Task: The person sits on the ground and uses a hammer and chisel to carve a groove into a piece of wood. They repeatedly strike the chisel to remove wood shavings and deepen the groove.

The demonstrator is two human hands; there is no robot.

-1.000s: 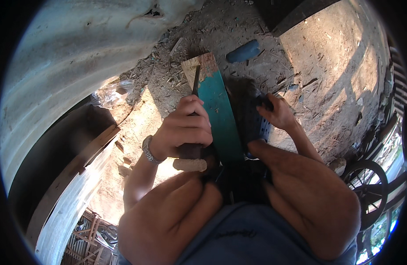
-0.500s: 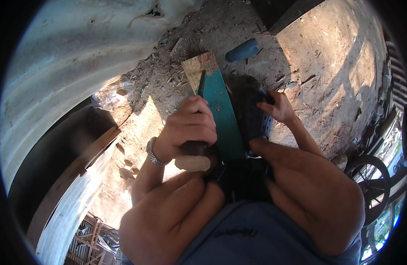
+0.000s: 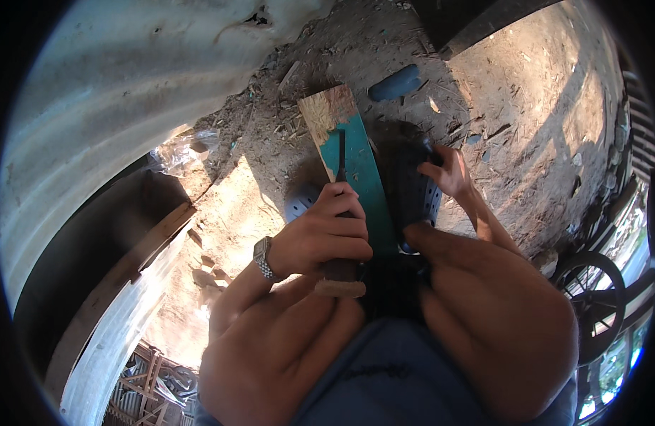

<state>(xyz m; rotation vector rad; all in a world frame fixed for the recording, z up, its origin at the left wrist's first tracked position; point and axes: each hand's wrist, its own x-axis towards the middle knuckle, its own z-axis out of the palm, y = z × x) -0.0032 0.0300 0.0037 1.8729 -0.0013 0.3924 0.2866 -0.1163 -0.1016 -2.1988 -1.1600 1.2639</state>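
dark lettering (image 3: 379, 371) on the person's blue clothing (image 3: 384, 408), too blurred to read, watch dial (image 3: 260, 248) too small to make out

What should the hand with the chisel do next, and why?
Maybe the left hand should nudge the chisel slightly forward to the ragged paint edge, because its tip appears over the green-painted board, just short of the bare wood at the far end.

Corrugated sheeting (image 3: 150, 78) fills the upper left, a spoked wheel (image 3: 592, 305) stands lower right
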